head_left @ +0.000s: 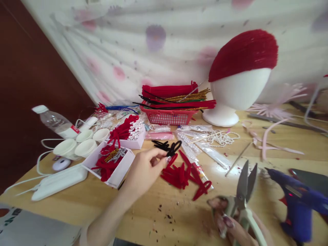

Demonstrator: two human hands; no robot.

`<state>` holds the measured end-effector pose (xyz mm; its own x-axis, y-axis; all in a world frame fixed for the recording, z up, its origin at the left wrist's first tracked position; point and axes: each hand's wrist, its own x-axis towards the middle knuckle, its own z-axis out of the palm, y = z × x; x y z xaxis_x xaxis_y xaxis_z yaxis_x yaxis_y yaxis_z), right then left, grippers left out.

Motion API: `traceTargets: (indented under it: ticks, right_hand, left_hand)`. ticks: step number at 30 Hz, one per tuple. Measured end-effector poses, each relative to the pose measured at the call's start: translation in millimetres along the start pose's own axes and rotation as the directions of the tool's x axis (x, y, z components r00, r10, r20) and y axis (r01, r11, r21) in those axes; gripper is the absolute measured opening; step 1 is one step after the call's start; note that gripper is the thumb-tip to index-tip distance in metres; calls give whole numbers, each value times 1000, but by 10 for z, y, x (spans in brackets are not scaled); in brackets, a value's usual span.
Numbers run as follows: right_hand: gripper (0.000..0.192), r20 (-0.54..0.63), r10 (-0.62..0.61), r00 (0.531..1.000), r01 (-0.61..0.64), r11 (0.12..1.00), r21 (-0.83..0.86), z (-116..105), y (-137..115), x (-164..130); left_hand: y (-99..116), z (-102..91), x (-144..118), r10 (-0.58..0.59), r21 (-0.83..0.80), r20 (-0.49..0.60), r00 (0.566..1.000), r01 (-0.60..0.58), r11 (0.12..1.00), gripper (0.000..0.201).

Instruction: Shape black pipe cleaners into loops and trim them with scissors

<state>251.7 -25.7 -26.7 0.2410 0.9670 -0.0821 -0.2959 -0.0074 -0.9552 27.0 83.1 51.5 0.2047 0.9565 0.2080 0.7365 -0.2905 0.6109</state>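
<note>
Near the middle of the table, my left hand (143, 171) pinches a black pipe-cleaner loop (175, 148) between thumb and fingers. More black pipe-cleaner pieces (160, 145) show just behind the fingertips. To the right of that hand lies a pile of red pipe-cleaner loops (179, 176). At the lower right, my right hand (230, 223) is wrapped round a pair of scissors (244, 194) with pale handles. The blades point up and away, slightly apart, with nothing between them. Motion blurs some of the right fingers.
A white box (120, 169) of red loops, paper cups (85, 147), a plastic bottle (55, 121) and a white power strip (60, 182) stand left. Behind are a red basket (169, 118) and a foam head (238, 89). A blue glue gun (298, 205) is at right.
</note>
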Motion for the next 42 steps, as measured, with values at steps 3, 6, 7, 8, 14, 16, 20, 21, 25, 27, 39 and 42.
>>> traceTargets:
  ticks: [3,6,7,8,14,16,20,21,25,27,39,42]
  right_hand:
    - [36,-197,-120,973,112,992,-51,253,-165,38]
    - [31,-207,-153,966,147,988,-42,540,-353,78]
    - [29,-205,-186,961,177,982,-61,619,-399,81]
    - [27,-209,-181,961,170,983,-69,686,-431,74]
    - [30,-201,-84,976,76,996,-48,884,-411,-64]
    - [30,-190,-87,978,79,996,-47,916,-374,-97]
    - [30,-157,-116,981,113,993,-28,947,-301,-125]
    - [30,-153,-119,981,115,993,-29,944,-285,-127]
    - [31,-128,-105,986,99,994,-47,917,-238,-122]
    - [31,-130,-113,985,104,992,-73,908,-231,-107]
    - [30,-209,-248,946,225,966,-127,819,-232,97]
    - [34,-268,-285,920,273,958,-83,848,-179,130]
  left_hand:
    - [178,-16,-310,-46,-352,82,996,72,933,14]
    - [257,-19,-554,7,-409,139,990,51,911,14]
    - [256,-23,-609,20,-422,149,989,46,906,14]
    - [244,-30,-654,26,-439,159,987,47,897,14]
    - [119,-78,-798,-10,-541,198,980,117,833,13]
    - [110,-55,-815,-17,-578,196,980,130,806,12]
    - [125,32,-818,70,-525,60,996,-28,851,11]
    - [127,49,-820,107,-468,36,994,-78,881,12]
    - [115,67,-841,180,-297,43,983,-160,942,20]
    - [91,44,-850,167,-264,4,986,-160,951,21]
    - [-304,-267,-653,-99,-481,-296,950,-59,875,33]
    - [-314,-117,-701,-77,-507,-267,961,-72,859,12]
